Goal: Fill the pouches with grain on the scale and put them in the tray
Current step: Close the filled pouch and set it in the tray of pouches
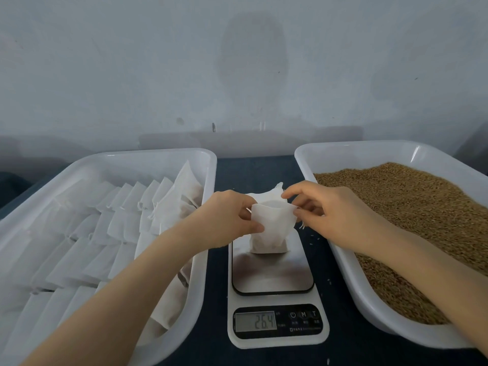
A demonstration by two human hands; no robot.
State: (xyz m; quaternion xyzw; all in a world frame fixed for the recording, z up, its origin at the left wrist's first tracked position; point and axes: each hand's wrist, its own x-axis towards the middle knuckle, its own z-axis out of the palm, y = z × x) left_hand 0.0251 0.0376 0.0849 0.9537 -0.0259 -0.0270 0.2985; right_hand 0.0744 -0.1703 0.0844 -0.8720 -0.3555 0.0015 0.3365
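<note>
The pouch point(272, 228) stands upright on the scale point(274, 276) at frame centre (display reads 26.4). My left hand point(227, 220) and right hand point(327, 215) pinch its open mouth at opposite edges. Grain point(412, 212) fills the right tray point(343, 151); filled pouches point(111, 228) line the left tray point(158, 154).

Two trays: pouch tray point(132, 154), grain tray point(343, 145). One scale point(274, 273). One pouch point(269, 228) on scale.

Soft, cool, fairly dim light from behind the wearer throws a blurred head-shaped shadow on the wall point(252, 62), the plate of the scale point(272, 273) gives dull glare, and wide-angle distortion bows and softens the outer edges.
</note>
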